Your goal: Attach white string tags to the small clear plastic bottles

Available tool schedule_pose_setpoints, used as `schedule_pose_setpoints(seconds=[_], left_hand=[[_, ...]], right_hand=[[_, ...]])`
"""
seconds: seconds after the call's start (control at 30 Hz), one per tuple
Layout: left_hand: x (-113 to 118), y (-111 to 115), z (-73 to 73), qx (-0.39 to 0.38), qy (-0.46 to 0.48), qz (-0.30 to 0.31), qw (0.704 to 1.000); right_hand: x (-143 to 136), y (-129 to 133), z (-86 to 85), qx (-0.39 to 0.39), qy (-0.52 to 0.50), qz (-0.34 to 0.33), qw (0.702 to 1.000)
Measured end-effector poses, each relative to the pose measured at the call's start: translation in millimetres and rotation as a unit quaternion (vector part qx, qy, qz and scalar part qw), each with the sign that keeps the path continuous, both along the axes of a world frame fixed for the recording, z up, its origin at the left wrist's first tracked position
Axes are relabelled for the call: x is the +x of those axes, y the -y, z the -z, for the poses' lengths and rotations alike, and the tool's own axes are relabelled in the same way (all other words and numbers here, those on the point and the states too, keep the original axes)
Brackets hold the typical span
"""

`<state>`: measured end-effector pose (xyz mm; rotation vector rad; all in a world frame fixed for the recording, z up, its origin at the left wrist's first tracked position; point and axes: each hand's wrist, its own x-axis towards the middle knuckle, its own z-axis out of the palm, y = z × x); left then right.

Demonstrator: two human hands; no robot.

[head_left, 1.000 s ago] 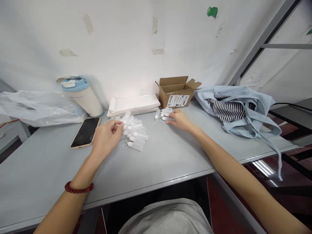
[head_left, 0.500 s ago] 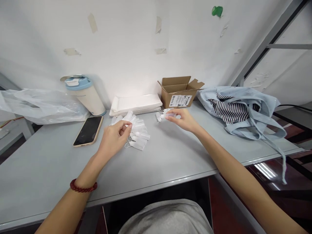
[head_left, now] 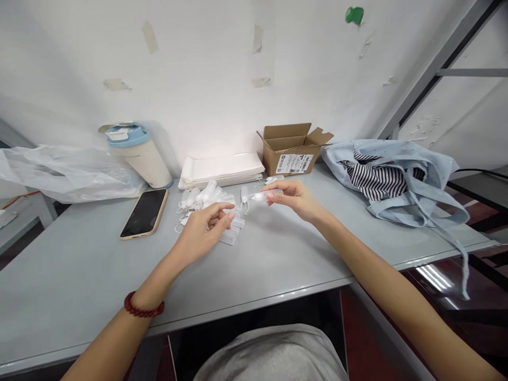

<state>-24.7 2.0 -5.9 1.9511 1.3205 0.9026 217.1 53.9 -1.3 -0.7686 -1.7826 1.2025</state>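
Pinched in my right hand (head_left: 296, 200) is a small translucent squeeze bottle (head_left: 260, 197) with a white cap, held just above the desk. Another small bottle (head_left: 244, 194) with a thin loop is right beside it, to the left; whether the two touch I cannot tell. My left hand (head_left: 204, 230) is over the near side of a pile of such bottles (head_left: 208, 191), partly hiding them. Its thumb and forefinger are apart, with nothing visible between them. A few small clear pieces (head_left: 274, 180) lie behind my right hand.
Behind the pile lies a stack of white paper trays (head_left: 222, 166), with an open cardboard box (head_left: 291, 159) to its right. A phone (head_left: 145, 212), a tumbler (head_left: 143, 156) and a plastic bag (head_left: 71, 172) are at left. A light-blue cloth bag (head_left: 397, 174) is at right.
My right hand has moved slightly left with its bottle, toward the pile. My left hand has shifted right and nearer, and its fingers have parted. A bottle now shows between the hands.
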Motion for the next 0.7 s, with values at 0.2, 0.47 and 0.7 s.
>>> schedule_pose_setpoints(seconds=[0.2, 0.47, 0.7], left_hand=[[6.8, 2.7, -0.2, -0.001, 0.021, 0.032, 0.999], [7.4, 4.2, -3.5, 0.033, -0.021, 0.039, 0.998], [10.0, 5.3, -3.5, 0.05, -0.016, 0.05, 0.997]], right_hand=[[-3.5, 4.5, -1.3, -0.007, 0.017, -0.009, 1.0], [-3.2, 4.2, 0.7, 0.011, 0.045, -0.017, 0.999], [-6.9, 4.8, 5.3, 0.015, 0.049, -0.039, 0.998]])
